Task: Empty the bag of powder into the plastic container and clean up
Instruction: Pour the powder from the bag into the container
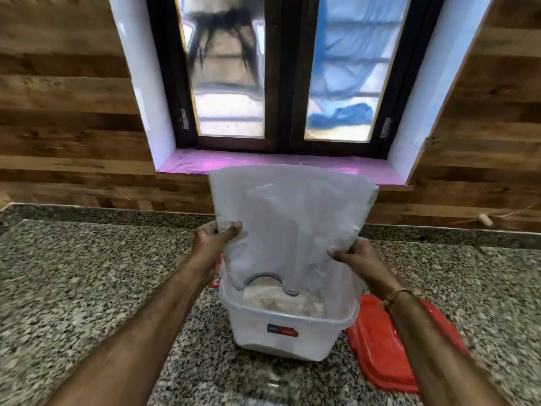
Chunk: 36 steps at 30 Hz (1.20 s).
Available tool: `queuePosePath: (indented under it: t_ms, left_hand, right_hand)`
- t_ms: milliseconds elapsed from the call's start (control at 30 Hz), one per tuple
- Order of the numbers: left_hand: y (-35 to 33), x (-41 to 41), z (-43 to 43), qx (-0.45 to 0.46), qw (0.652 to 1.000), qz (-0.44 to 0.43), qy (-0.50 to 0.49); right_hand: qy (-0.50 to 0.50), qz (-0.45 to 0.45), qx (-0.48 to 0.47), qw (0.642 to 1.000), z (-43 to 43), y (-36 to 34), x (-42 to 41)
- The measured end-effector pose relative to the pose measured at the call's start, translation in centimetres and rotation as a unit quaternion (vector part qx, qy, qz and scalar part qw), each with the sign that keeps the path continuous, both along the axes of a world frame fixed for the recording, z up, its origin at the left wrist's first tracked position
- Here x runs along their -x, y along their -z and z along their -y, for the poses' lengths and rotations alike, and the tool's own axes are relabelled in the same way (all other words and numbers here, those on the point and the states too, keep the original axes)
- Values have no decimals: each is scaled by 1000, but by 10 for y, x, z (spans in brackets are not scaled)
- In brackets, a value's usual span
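A translucent white plastic bag [289, 218] is held upside down over a clear plastic container [281, 332], its open mouth hanging just inside the rim. Pale powder [289, 301] lies heaped in the container. My left hand [215, 240] pinches the bag's left edge between thumb and fingers. My right hand [355, 256] grips the bag's right edge. The bag looks flat and nearly slack. The container stands on the granite counter and carries a small red and blue label on its front wall.
A red lid [386, 344] lies flat on the speckled granite counter [87, 273] right of the container. A bit of red [216, 276] shows behind my left wrist. A wood-panelled wall, a window and a pink-lined sill [187, 162] rise behind.
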<state>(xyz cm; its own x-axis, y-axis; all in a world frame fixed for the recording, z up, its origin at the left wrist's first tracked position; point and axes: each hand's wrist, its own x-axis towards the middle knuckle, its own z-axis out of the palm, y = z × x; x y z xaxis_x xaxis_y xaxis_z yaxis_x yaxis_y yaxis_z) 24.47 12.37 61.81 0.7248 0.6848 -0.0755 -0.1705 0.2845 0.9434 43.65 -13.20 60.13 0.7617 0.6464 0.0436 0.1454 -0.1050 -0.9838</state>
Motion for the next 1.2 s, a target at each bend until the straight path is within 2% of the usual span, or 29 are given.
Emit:
queuePosePath:
  t_ms: [200,400,567,700,833,933,1067,1200]
  left_hand:
    - [-4,-11,-9,58,998,-1,-31]
    - [-27,-9,-32,61,997,-9,-41]
    - [-54,26,-114,45,997,-29,-49]
    - [-53,88,-203,27,995,-43,-82]
    - [-9,172,-278,8,999,-33,-43]
    - [40,210,-308,17,991,-69,-109]
    - [95,234,-334,42,974,-152,-165]
    - [132,257,-353,57,955,-224,-184]
  right_hand:
    - [50,-10,8,999,-13,-21,-13]
    - [42,-40,-9,998,-35,-69,-9]
    - [13,-44,31,998,-95,-116,13]
    - [-33,-75,27,996,-182,-124,56]
    - [-75,-48,-7,996,-282,-82,111]
    - [-98,-41,61,992,-336,-16,150]
    - [-51,-96,101,989,-365,58,183]
    - [2,-136,142,980,-363,94,188]
